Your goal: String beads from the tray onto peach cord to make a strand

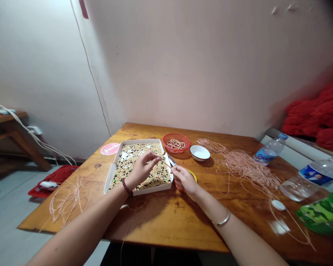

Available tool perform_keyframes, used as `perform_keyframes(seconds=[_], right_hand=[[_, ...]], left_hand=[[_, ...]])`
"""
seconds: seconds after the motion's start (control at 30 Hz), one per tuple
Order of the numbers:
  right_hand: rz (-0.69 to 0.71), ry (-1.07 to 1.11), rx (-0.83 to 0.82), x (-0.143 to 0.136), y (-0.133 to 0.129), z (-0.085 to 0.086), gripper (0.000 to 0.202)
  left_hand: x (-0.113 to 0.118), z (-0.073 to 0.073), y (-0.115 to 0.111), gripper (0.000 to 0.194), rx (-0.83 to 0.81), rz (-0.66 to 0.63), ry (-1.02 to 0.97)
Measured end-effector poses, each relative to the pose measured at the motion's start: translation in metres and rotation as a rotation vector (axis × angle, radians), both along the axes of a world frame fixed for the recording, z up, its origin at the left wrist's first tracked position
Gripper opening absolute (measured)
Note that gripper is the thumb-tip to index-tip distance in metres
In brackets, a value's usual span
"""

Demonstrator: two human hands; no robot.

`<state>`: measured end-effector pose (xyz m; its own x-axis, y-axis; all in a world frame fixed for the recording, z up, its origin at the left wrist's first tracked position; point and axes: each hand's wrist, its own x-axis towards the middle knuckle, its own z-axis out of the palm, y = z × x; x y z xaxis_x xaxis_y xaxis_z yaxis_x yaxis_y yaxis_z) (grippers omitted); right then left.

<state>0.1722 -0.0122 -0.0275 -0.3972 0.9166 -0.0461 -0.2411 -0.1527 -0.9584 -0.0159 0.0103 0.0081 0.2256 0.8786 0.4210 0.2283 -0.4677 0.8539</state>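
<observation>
A white box (pixel 138 191) full of small cream, black and green beads lies on the wooden table. Above its beads is my left hand (pixel 145 166), fingers curled and fingertips close together; anything between them is too small to name. At the box's right corner my right hand (pixel 184 180) is closed in a pinch, with thin cord near the fingers. Just beyond it lie a blade-like tool (pixel 172 161) and a yellow ring (pixel 193 174), partly hidden by the hand.
Behind are a red basket (pixel 176 143) of beaded strands and a white bowl (pixel 200 152). Pink cord (pixel 246 168) lies in a heap to the right, beside plastic bottles (pixel 270 149). Loose cord (pixel 68 201) and a pink disc (pixel 109 149) are at left.
</observation>
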Motion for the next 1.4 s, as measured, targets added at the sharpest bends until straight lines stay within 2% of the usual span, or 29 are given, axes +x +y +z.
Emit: perform_keyframes(seconds=[0.4, 0.83, 1.1, 1.4], right_hand=[[0.011, 0.010, -0.016, 0.0012, -0.0022, 0.0039, 0.036], [-0.010, 0.064, -0.043, 0.0044, 0.0040, -0.0047, 0.014], [-0.014, 0.026, -0.036, 0.0047, 0.0004, 0.0008, 0.034], [-0.021, 0.022, -0.028, 0.0038, 0.0033, -0.0026, 0.037]], left_hand=[[-0.0004, 0.0006, 0.0006, 0.024, 0.021, 0.011, 0.019], [0.0006, 0.0017, -0.0005, 0.024, 0.010, 0.012, 0.020], [0.0005, 0.0028, 0.0001, 0.025, 0.000, 0.023, 0.022], [0.0002, 0.0013, 0.0014, 0.027, -0.013, 0.038, 0.000]])
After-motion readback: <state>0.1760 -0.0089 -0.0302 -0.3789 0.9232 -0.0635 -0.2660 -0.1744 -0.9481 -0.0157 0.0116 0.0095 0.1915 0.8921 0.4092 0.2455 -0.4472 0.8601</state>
